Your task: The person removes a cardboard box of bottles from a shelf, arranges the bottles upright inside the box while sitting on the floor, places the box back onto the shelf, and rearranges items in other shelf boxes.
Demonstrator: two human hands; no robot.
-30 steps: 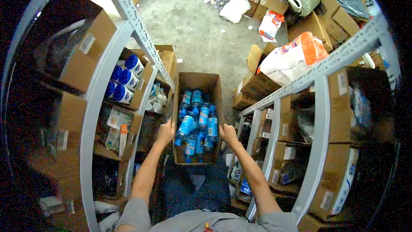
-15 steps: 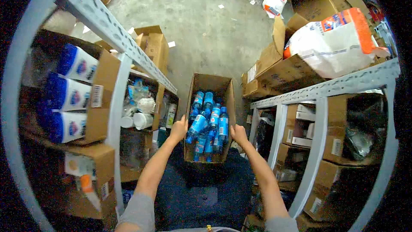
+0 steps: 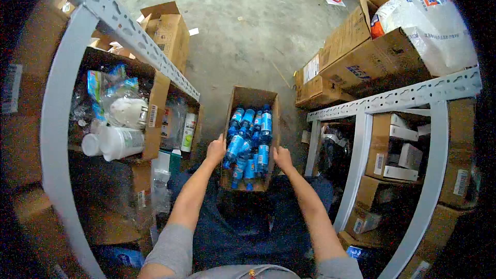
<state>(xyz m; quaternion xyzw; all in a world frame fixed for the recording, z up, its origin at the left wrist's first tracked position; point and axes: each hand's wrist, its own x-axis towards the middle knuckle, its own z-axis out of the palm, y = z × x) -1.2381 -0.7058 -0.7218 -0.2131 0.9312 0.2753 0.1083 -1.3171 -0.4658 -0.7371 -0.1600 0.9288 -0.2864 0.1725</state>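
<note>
Two-handed grip (image 3: 216,149) — carton (image 3: 254,97), blue-labelled bottles (image 3: 244,151)

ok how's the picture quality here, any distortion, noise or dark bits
Head view: shelf uprights bow outward from wide-angle distortion; corners go black, with speckled noise around the edges; floor looks evenly lit, lower shelves sit in shadow; carton and bottles are fairly clear, fine label print unreadable.

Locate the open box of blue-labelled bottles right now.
In the head view, the open box is just below centre, between the left hand and right hand, flanked by the left rack and right rack.
</note>
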